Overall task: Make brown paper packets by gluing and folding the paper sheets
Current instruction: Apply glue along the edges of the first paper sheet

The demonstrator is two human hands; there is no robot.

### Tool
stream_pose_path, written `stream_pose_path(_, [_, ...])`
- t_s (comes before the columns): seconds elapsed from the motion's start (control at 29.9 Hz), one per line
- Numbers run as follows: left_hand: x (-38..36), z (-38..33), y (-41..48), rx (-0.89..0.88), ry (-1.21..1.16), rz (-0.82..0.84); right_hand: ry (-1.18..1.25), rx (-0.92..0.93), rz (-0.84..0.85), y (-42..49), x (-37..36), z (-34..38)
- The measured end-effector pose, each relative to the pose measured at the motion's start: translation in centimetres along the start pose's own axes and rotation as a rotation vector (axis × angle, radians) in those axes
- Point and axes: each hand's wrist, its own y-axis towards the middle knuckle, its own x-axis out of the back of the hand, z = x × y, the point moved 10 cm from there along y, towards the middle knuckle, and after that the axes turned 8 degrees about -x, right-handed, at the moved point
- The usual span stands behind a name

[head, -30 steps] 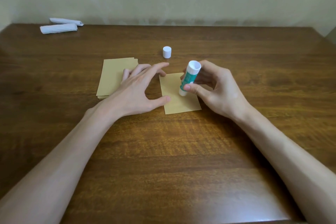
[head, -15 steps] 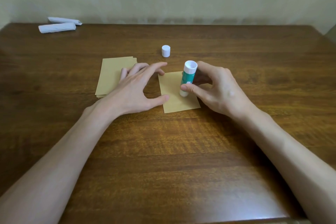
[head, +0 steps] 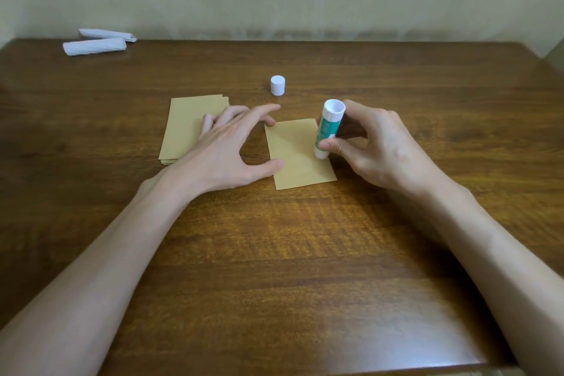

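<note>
Centre frame, the brown paper sheet (head: pixel 295 162) lies flat on the desk (head: pixel 305 259); it looks thin, light and likely to skid. The left hand (head: pixel 225 150), spread, pins its left edge; the right hand (head: pixel 377 148) pinches a glue stick (head: pixel 328 131) at its right edge.

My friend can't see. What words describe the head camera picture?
A right hand holds a green-and-white glue stick upright, its lower end on the right edge of a brown paper sheet, while the left hand steadies the sheet on a wooden table. A stack of brown sheets lies left of it; the white cap stands behind.
</note>
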Motion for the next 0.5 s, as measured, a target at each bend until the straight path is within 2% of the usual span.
stream_pose_path(0.27, [0.0, 0.0, 0.0, 0.000, -0.008, -0.006, 0.003, -0.038, -0.008, 0.0, 0.2, -0.7])
stream_pose_path(0.37, [0.1, -0.2, -0.1, -0.002, -0.010, -0.012, 0.145, -0.104, -0.029, 0.1, 0.9, -1.7])
stream_pose_path(0.5, [0.2, 0.1, -0.1, 0.011, -0.014, -0.025, 0.370, -0.189, -0.170, -0.2, 2.7, -2.7])
